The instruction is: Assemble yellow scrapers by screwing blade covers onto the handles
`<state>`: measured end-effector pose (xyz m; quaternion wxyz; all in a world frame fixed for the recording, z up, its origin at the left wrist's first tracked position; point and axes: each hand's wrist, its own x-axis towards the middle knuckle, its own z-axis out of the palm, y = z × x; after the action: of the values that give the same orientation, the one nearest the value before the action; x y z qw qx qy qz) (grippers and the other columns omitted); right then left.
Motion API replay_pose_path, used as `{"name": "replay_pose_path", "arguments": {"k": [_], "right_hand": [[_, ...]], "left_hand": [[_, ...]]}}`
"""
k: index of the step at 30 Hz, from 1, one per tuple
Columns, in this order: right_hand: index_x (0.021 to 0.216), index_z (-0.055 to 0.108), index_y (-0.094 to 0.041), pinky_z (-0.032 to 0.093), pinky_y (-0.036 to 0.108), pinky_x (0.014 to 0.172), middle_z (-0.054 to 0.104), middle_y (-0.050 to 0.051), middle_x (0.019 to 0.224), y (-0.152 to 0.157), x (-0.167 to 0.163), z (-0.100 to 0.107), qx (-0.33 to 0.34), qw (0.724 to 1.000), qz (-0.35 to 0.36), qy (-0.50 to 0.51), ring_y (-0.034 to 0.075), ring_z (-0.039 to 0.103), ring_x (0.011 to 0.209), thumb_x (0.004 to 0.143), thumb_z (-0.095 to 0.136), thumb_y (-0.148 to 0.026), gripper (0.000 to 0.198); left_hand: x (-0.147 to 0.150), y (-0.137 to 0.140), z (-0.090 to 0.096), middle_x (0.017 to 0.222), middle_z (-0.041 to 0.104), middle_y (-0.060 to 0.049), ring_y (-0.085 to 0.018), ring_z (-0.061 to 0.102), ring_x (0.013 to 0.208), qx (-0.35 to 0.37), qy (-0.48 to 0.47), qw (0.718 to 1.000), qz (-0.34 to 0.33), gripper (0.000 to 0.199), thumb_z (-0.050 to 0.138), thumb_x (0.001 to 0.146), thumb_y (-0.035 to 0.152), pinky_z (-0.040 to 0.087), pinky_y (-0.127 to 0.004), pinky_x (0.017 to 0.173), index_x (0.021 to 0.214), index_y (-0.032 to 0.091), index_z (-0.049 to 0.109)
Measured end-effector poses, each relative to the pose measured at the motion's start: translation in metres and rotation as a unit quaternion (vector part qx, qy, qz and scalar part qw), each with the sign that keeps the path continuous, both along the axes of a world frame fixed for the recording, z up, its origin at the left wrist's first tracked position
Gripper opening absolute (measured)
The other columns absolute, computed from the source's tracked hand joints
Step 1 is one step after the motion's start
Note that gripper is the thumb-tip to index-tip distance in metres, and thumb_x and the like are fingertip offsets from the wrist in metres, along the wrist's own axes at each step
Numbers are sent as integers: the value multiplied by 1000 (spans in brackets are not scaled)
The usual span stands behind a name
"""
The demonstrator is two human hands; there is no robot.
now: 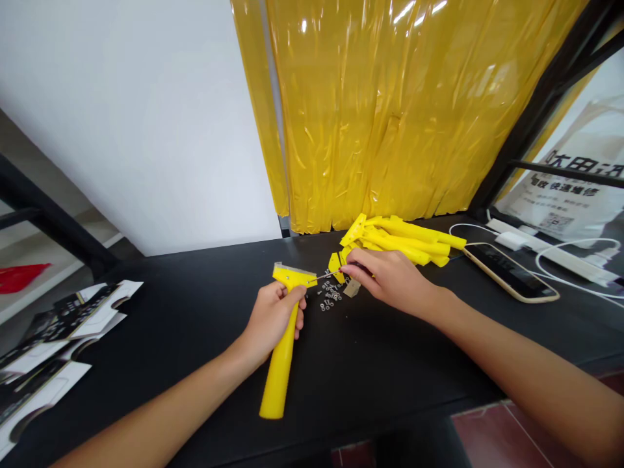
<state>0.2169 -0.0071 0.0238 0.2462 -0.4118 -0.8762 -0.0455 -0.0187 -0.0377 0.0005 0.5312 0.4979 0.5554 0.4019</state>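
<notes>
My left hand (273, 313) is wrapped round the upper handle of a yellow scraper (279, 374), whose wide head points away from me. A thin greyish strip (295, 268) runs along the head's far edge, and small screws show on its face. In my right hand (392, 278) is a screwdriver (326, 276), its handle mostly hidden by my fingers. The shaft's tip reaches the right end of the scraper head, at or very near a screw. Small loose screws and nuts (329, 300) lie just beyond, by a small beige piece (351, 288).
Several more yellow scrapers (409, 242) lie piled at the back of the black table (205, 383). To the right are a phone (509, 270), white cables and a power strip (550, 250). Printed cards (73, 338) are stacked at left. A yellow plastic curtain (390, 117) hangs behind.
</notes>
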Motion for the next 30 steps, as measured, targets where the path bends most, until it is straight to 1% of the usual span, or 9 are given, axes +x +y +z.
{"name": "replay_pose_path", "arguments": {"k": [2,4,9,12,17,20,23,27,30], "right_hand": [[110,59,-22,40,31,67,72,5,105,-1,-1,0,12,999,31,0,21,68,91,106,37,-41,29],[114,57,-21,41,31,68,70,7,111,-1,-1,0,9,999,49,-14,22,67,94,104,41,-42,28],[106,59,-20,38,31,62,74,5,99,0,-1,-1,-10,999,29,-22,20,69,82,105,39,-38,27],[102,62,-21,35,31,59,75,3,92,-1,0,2,-1,1000,2,-20,19,69,75,104,41,-43,31],[95,67,-21,33,30,59,75,3,86,-3,2,3,23,999,11,-23,18,69,77,104,40,-46,38],[93,70,-20,31,30,58,74,4,80,-6,-1,2,25,999,-2,-25,17,67,70,104,40,-48,42],[85,70,-18,29,30,57,72,4,73,-9,-6,2,-16,1000,-11,0,15,61,61,103,42,-45,43],[66,61,-17,26,29,54,58,0,57,-9,-9,4,-105,991,-9,77,11,48,52,102,43,-43,48],[66,61,-17,28,28,54,56,0,58,-5,-8,2,-173,976,-8,134,11,47,53,101,43,-45,49]], "left_hand": [[-1,1,-1,43,52,1,-11,47,35,-1,-8,1000,3,30,62,86,39,37,-22,35,64,20,55],[-2,2,-2,43,52,1,-12,47,35,-4,-12,1000,8,30,62,87,38,38,-22,35,65,20,54],[-2,3,-3,42,53,1,-12,47,34,-4,13,1000,-9,31,60,88,36,38,-23,35,63,19,54],[-1,2,-1,42,52,1,-12,47,34,-2,22,1000,-17,31,61,87,36,39,-23,34,62,20,52],[0,0,1,41,50,2,-12,46,32,-4,33,999,-15,32,60,87,37,38,-23,33,61,21,51],[-1,1,1,41,50,2,-12,46,32,8,38,999,-14,32,60,87,37,38,-23,33,61,21,51],[-2,2,1,40,50,3,-12,46,31,7,55,998,-10,32,59,87,37,38,-23,32,60,21,50],[-4,2,2,39,51,3,-13,47,31,17,84,996,-11,32,58,88,36,39,-23,33,61,20,51],[-5,1,5,39,51,3,-12,47,31,45,109,993,-11,32,58,88,37,40,-23,34,61,20,50]]}}
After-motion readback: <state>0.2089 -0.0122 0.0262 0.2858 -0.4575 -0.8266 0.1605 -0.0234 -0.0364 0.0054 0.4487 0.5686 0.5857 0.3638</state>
